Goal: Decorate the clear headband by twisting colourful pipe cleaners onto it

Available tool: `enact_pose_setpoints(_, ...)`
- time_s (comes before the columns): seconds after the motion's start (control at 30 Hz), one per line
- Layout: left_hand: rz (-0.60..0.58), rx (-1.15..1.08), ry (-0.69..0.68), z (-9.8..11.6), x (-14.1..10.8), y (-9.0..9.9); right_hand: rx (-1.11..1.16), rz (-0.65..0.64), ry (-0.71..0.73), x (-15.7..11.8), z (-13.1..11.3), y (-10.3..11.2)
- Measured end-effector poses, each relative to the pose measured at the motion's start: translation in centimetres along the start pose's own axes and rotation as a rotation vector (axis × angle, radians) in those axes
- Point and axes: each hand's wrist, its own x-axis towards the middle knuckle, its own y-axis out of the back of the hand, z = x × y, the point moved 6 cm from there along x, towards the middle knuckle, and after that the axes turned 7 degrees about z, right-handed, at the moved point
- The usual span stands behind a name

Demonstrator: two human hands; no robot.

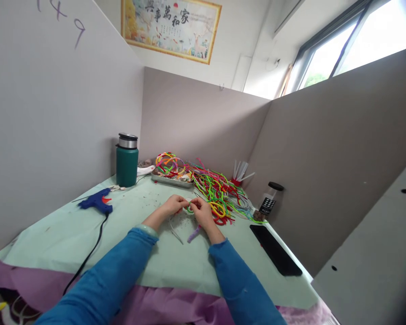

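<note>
My left hand (174, 205) and my right hand (201, 211) meet over the middle of the table, fingertips pinched together. Between them is a small green and white pipe cleaner piece (189, 209), partly hidden by the fingers. A thin pale strand (176, 232) hangs or lies just below my left hand; I cannot tell whether it joins the piece. Beside my right wrist a fuzzy purple pipe cleaner (194, 234) lies on the pale green cover (176, 271). A large heap of coloured pipe cleaners (219, 187) spreads just beyond my right hand.
Left stand a green bottle (127, 161) and a blue glue gun (96, 201) with its black cord. A metal tray (172, 181) holds coloured loops. White sticks (240, 170), a dark-lidded jar (270, 198) and a black flat slab (275, 250) lie right. Partition walls (203, 117) enclose the table.
</note>
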Motion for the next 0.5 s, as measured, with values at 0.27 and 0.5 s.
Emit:
enact_pose_setpoints(0.27,-0.06,-0.004,0.007,0.5,-0.8,-0.5,0.039,-0.028,-0.048,0.1,0.4,-0.3)
enact_pose_setpoints(0.5,0.184,0.439,-0.253,1.7,-0.3,0.5,-0.124,0.004,-0.049,0.3,1.9,-0.1)
